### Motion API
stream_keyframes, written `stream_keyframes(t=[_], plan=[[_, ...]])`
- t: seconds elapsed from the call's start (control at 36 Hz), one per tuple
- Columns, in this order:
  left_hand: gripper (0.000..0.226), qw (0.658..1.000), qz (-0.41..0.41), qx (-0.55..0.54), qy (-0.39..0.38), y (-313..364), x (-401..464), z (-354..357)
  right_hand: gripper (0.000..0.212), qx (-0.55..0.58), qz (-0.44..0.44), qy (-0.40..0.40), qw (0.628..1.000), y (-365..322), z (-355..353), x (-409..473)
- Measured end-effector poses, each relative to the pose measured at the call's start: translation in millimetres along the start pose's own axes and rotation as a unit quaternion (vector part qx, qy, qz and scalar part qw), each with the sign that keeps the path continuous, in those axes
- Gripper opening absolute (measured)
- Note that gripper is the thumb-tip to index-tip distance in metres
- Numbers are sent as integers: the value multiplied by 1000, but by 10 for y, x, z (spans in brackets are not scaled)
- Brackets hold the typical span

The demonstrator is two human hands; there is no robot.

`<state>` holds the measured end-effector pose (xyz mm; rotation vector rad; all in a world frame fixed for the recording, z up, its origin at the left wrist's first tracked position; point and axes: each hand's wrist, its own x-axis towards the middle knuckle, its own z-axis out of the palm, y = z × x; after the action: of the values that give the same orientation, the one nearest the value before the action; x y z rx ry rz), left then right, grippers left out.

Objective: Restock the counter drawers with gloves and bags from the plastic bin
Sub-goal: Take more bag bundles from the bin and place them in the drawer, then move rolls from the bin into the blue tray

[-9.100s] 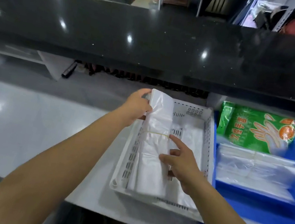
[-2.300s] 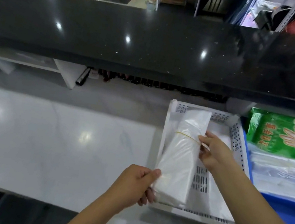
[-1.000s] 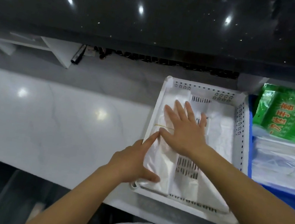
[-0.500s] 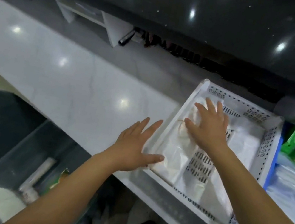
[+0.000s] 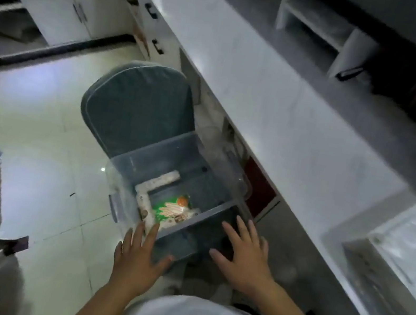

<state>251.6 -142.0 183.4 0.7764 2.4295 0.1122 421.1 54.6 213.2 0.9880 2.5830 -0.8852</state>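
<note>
Both hands reach down with fingers spread toward the clear plastic bin sitting on a grey chair beside the white counter; the left hand hovers at the bin's near corner and the right hand over its near rim, neither gripping anything. Inside the bin lie a green glove packet and two white rolls. The white tray of bags sits at the counter's right edge. The bin looks perched on the seat, so a hasty grab could tip it or push it off. The packet's printing is too blurred to read; only a hand graphic and an orange spot show.
</note>
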Motion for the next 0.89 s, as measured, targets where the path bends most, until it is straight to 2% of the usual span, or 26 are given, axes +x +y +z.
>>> stream_keyframes(t=[0.08, 0.25, 0.5, 0.72, 0.81, 0.89], plan=[[88, 997, -57, -47, -30, -483, -85, 137, 75, -7, 43, -76, 996, -63, 410, 34], [87, 978, -150, -130, -61, -1076, -140, 335, 72, -30, 57, -100, 993, -305, 677, 159], [85, 969, -143, -181, -89, -1099, 64, 375, 71, -70, 68, -117, 988, -401, 593, 628], [86, 964, -165, -168, -119, -1061, 501, 116, 74, -87, 25, -194, 977, -508, 642, 1485], [88, 952, -186, -209, -122, -1035, 764, 6, 71, -100, 0, -214, 972, -558, 690, 1933], [90, 933, -204, -285, -85, -985, 1121, -62, 71, -121, -21, -244, 962, -599, 821, 2421]])
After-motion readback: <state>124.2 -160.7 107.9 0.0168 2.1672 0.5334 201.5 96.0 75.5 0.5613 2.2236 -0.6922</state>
